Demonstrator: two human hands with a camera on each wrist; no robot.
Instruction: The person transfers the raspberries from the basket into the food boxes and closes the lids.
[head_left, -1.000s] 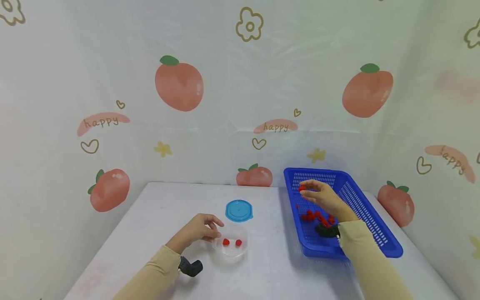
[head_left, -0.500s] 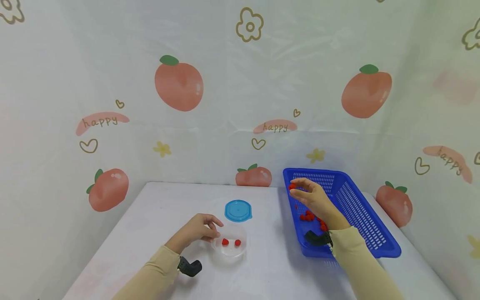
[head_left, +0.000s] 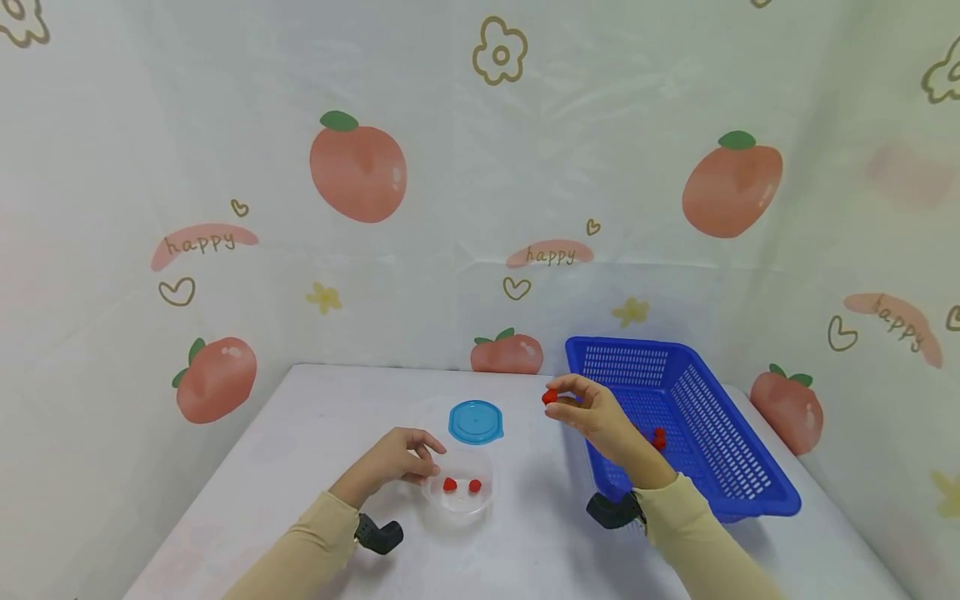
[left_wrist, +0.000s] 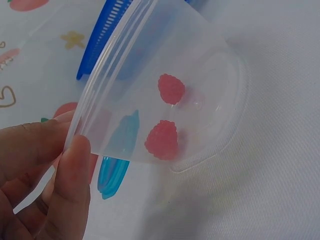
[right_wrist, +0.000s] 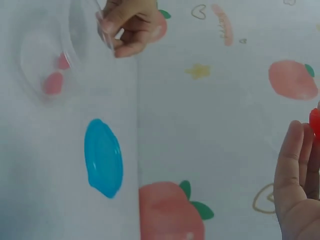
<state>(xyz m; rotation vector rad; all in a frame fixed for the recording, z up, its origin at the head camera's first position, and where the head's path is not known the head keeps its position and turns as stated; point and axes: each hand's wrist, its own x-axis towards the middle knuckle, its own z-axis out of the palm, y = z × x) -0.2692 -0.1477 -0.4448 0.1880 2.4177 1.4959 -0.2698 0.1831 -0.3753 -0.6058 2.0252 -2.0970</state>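
Observation:
A clear plastic container (head_left: 459, 492) stands on the white table with two red raspberries (head_left: 450, 484) inside, also seen through its wall in the left wrist view (left_wrist: 162, 140). My left hand (head_left: 401, 458) pinches the container's rim (left_wrist: 85, 120) at its left side. My right hand (head_left: 592, 410) is raised above the table between the container and the blue basket (head_left: 720, 475), pinching one red raspberry (head_left: 550, 397) at its fingertips (right_wrist: 314, 122). A few more raspberries (head_left: 658, 438) lie in the basket.
A round blue lid (head_left: 476, 422) lies flat on the table just behind the container, also visible in the right wrist view (right_wrist: 103, 157). The table (head_left: 315, 417) is hemmed by a peach-patterned backdrop behind and at both sides.
My right hand has carried a raspberry out of the basket, leftward over its rim toward the container. The left hand and container stayed put.

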